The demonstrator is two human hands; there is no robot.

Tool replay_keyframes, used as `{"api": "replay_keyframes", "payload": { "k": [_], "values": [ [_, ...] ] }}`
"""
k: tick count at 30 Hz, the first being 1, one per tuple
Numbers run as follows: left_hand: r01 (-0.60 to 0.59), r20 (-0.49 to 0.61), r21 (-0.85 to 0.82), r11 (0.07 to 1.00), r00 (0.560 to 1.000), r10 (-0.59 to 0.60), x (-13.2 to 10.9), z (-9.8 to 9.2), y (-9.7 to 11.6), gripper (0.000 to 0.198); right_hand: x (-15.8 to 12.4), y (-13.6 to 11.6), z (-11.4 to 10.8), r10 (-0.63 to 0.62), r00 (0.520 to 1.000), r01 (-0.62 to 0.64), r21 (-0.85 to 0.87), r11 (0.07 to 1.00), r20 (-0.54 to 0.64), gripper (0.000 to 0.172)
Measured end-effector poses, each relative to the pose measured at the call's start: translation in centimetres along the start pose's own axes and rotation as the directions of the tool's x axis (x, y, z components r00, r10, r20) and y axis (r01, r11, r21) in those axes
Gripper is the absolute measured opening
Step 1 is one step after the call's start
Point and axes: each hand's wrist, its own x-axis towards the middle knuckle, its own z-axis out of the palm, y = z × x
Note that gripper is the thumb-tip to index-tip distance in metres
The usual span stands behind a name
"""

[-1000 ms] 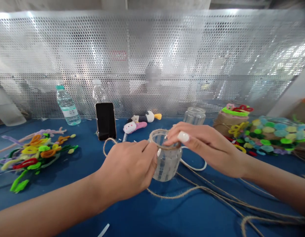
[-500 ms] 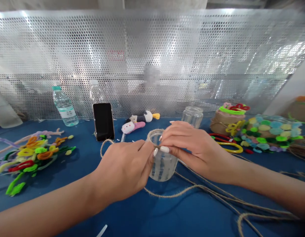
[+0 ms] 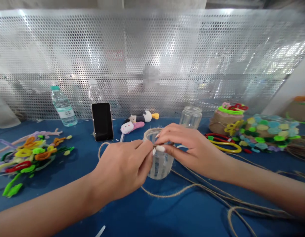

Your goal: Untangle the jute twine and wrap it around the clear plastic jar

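Note:
A glass jar (image 3: 160,166) with frosted vertical stripes stands upright in front of me, partly hidden by my hands. Jute twine (image 3: 167,196) runs around its neck and trails over the table to the right. At the near side of the rim my left hand (image 3: 124,166) pinches the twine between thumb and index finger. Right beside it, thumb and fingers of my right hand (image 3: 191,149) are closed on the twine too, fingertips almost touching the left ones. The exact crossing of the strands is hidden by the fingers.
Coloured pipe-cleaner pieces (image 3: 31,153) lie at left. Behind stand a water bottle (image 3: 64,108), a phone (image 3: 102,121) and another glass jar (image 3: 191,117); small plush figures (image 3: 132,126) lie between. At right are scissors (image 3: 226,146) and decorated jars (image 3: 268,131). A perforated metal panel (image 3: 132,42) closes the back.
My right hand has shifted slightly left and down, still pinching the twine. The jar appears slightly further left, and the whole view has moved a little. Both grips hold.

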Motion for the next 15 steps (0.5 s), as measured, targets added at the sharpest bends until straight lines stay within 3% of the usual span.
{"api": "replay_keyframes", "payload": {
  "k": [6,15],
  "values": [
    [-0.043,-0.016,0.008,0.999,0.999,0.044,0.0,-0.1,0.1,0.024,0.1,0.0,-0.2,-0.013,0.999,0.016,-0.063,0.998,0.036,0.019],
    [-0.035,-0.080,0.086,0.996,0.996,0.042,-0.2,0.2,0.0,0.027,0.1,1.9,-1.4,-0.004,0.989,-0.010,0.094,0.995,0.145,0.018]
  ]
}}
